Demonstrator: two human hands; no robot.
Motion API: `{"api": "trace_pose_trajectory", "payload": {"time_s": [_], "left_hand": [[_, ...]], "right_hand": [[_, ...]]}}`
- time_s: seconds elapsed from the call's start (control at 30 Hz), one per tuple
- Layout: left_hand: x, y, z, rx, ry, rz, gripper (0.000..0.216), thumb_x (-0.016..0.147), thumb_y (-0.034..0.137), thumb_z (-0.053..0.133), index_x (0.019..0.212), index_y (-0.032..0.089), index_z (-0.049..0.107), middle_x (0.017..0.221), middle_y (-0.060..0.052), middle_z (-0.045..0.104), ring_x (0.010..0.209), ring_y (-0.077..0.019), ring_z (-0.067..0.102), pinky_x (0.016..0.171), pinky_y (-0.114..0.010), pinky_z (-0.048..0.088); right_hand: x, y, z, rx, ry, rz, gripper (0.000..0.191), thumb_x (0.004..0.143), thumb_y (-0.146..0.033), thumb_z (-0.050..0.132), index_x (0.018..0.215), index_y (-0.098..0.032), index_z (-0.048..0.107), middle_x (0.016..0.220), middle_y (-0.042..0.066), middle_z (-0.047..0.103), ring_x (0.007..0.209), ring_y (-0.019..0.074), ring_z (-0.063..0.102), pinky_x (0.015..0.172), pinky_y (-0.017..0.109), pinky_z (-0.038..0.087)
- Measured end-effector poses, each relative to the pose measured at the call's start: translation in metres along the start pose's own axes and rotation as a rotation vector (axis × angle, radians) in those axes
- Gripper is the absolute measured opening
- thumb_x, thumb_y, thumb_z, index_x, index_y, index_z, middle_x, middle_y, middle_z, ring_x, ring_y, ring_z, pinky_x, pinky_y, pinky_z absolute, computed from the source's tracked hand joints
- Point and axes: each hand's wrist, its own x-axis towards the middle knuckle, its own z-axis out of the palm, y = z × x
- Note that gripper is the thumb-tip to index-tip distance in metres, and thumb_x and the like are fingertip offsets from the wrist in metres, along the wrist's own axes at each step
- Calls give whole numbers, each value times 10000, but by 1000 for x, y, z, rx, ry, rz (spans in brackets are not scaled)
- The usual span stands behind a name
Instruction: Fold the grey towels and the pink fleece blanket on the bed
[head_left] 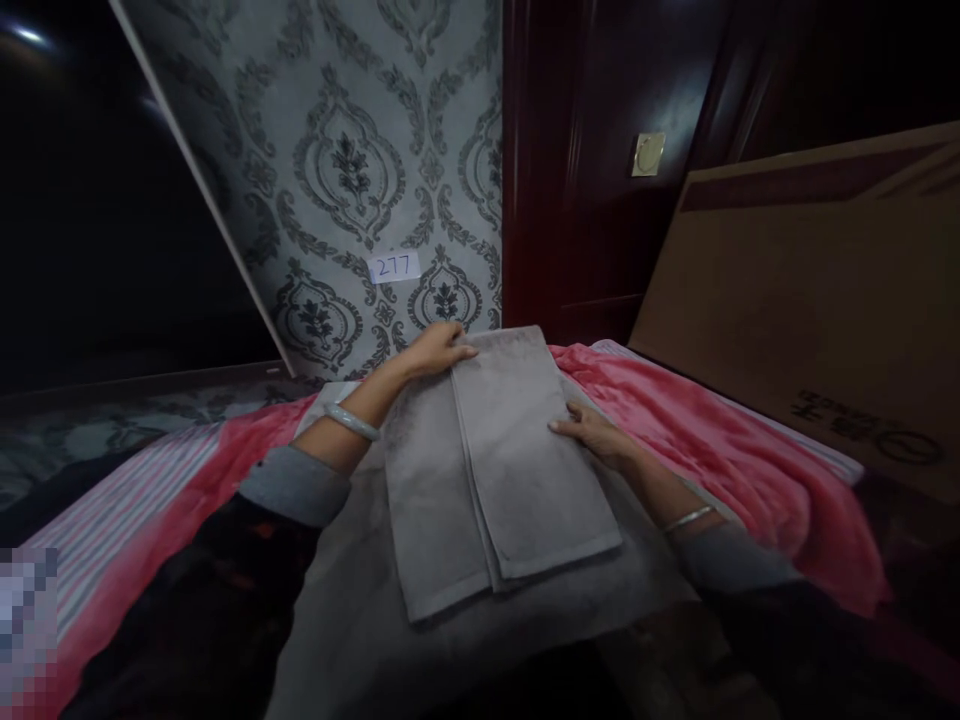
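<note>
A grey towel [536, 470] lies in front of me with its two long sides folded inward, so their edges meet in a lengthwise seam near the middle. At its far edge my left hand [436, 350] pinches the cloth close to the seam, thumb on top. My right hand [596, 432] grips the right folded edge, its thumb lying on the upper layer and the other fingers partly hidden. Under the towel spreads a wider grey cloth [337, 590], which reaches toward my body.
A pink blanket [720, 450] and a striped sheet [105, 500] extend to both sides. A large cardboard box [810, 290] leans at right. On the left stands a dark screen [112, 220]. Patterned wallpaper [352, 170] with a paper label [395, 266] reading 277 is behind.
</note>
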Motion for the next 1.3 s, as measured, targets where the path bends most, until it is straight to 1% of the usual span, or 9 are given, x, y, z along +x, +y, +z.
{"api": "trace_pose_trajectory", "payload": {"time_s": [0.1, 0.23, 0.33, 0.43, 0.57, 0.7, 0.93, 1.1, 1.3], "left_hand": [[1, 2, -38, 46, 108, -10, 184, 905, 311, 621, 964, 138, 606, 953, -79, 666, 932, -216, 610, 886, -365, 489], [-6, 10, -96, 134, 353, 15, 190, 911, 256, 593, 1068, 154, 561, 1100, -86, 636, 1075, -234, 587, 980, -405, 460], [-46, 18, -112, 250, 496, 180, 179, 909, 215, 549, 1086, 188, 546, 1156, -92, 610, 1137, -249, 560, 1000, -419, 456], [-125, 13, -70, 311, 483, 310, 157, 906, 211, 518, 1056, 227, 564, 1110, -87, 627, 1091, -260, 580, 958, -430, 479], [-254, -4, 45, 188, 254, 416, 220, 921, 118, 444, 998, 251, 601, 976, -58, 687, 877, -217, 626, 795, -370, 520], [-334, 4, 111, 174, 173, 272, 270, 906, 64, 455, 1066, 223, 604, 1058, -90, 700, 949, -229, 642, 797, -371, 523], [-357, 33, 109, -85, 344, -125, 107, 917, 162, 521, 982, 218, 586, 996, -82, 656, 947, -220, 632, 820, -365, 540], [-370, 24, 112, -234, 442, -381, 93, 912, 161, 513, 873, 214, 579, 837, -26, 633, 828, -184, 629, 737, -313, 523], [-366, 13, 121, -238, 372, -402, 67, 909, 183, 556, 905, 201, 621, 855, -33, 655, 861, -194, 634, 787, -333, 525]], "right_hand": [[24, -30, -3, 24, 50, -40, 321, 820, -414, 639, 1014, -170, 715, 965, 107, 742, 844, 283, 718, 750, 439, 608], [58, -82, -11, 2, 309, -226, 332, 782, -359, 632, 1034, -149, 683, 996, 83, 721, 898, 246, 678, 815, 402, 577], [54, -106, -11, -125, 456, -460, 330, 830, -312, 536, 1072, -115, 642, 1028, 109, 702, 943, 225, 647, 867, 383, 544], [13, -90, 9, -219, 414, -546, 305, 833, -274, 520, 1085, -145, 634, 1120, 123, 687, 1071, 239, 617, 991, 415, 494], [-68, -21, 54, -289, 118, -562, 337, 777, -203, 510, 1061, -217, 692, 1166, 98, 698, 1177, 264, 607, 1080, 484, 462], [-113, 31, 72, -492, -193, -460, 541, 835, -148, 394, 1307, -238, 642, 1411, 85, 593, 1379, 256, 477, 1144, 546, 406], [-105, 7, 73, -472, -37, -380, 411, 933, -282, 415, 1257, -230, 662, 1233, 90, 693, 1156, 278, 637, 1025, 504, 518], [-137, -35, 127, -377, -78, -446, 325, 1002, -371, 453, 1195, -244, 681, 1089, 105, 703, 1031, 283, 658, 908, 465, 559], [-163, -72, 179, -651, -238, -560, 410, 930, -346, 630, 1299, -168, 613, 1142, 129, 633, 1024, 302, 579, 865, 470, 516]]}}
